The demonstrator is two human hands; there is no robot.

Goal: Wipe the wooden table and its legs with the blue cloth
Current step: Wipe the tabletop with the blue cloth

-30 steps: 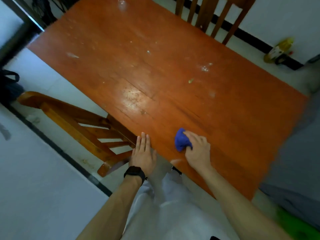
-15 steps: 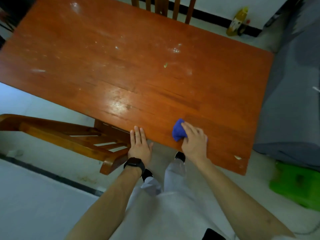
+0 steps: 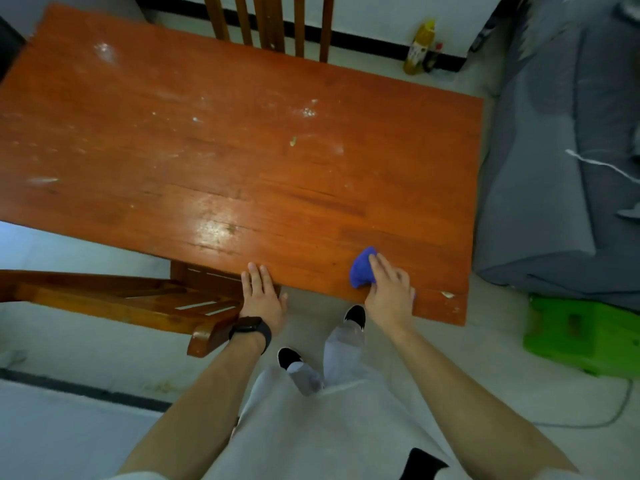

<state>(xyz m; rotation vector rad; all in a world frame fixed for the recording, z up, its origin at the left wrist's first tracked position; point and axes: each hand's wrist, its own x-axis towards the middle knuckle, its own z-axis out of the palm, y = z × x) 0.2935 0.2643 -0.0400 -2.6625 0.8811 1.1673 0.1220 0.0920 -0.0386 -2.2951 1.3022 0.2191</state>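
The orange-brown wooden table fills the upper half of the head view, its top marked with pale smears and crumbs. Near the table's front edge lies a bunched blue cloth. My right hand presses on the cloth with fingers laid over it, close to the front right corner. My left hand, a black watch on its wrist, rests flat on the front edge with fingers straight. The table legs are hidden under the top.
A wooden chair lies on the floor at the left, under the table's edge. Another chair back stands behind the table. A grey sofa borders the right side, a green stool beside it. Bottles stand by the wall.
My right hand slid the blue cloth to the right along the front edge, widening the gap to my left hand. The view turned, bringing the sofa and green stool in.
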